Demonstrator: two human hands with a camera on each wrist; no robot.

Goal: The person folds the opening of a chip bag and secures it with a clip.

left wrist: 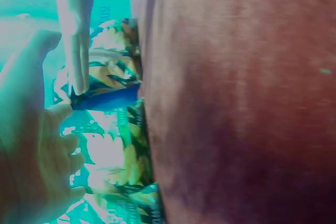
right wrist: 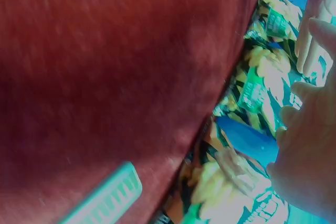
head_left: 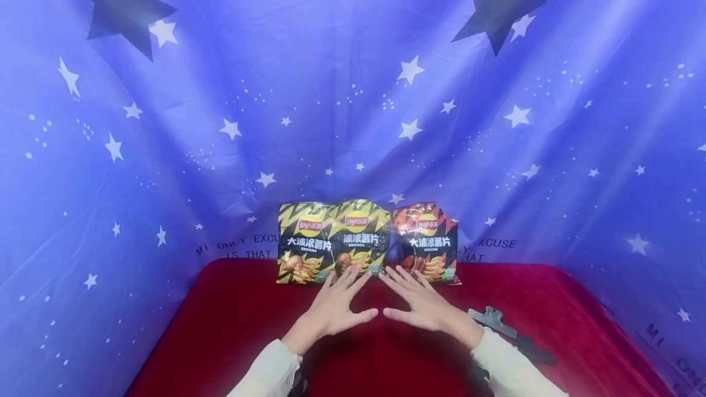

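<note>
Both hands hover over the table, palms down with fingers spread and thumb tips almost meeting. My left hand (head_left: pixel 337 309) is nearest the middle potato chip bag (head_left: pixel 366 239), which is yellow and black. Another yellow-and-black potato chip bag (head_left: pixel 298 244) stands left of it, the two overlapping. My right hand (head_left: pixel 420 305) is in front of a red-and-black potato chip bag (head_left: pixel 432 241). Neither hand holds anything; whether fingertips touch the bags, I cannot tell. In the wrist views the bags' lower parts show beyond the left hand (left wrist: pixel 31 145) and right hand (right wrist: pixel 310 145).
A grey metal clip (head_left: pixel 493 321) lies on the red cloth-covered table (head_left: pixel 231 317), beside the right wrist. Its toothed edge (right wrist: pixel 113 195) appears in the right wrist view. A blue star-patterned curtain (head_left: pixel 342 103) surrounds the table behind the bags and at both sides.
</note>
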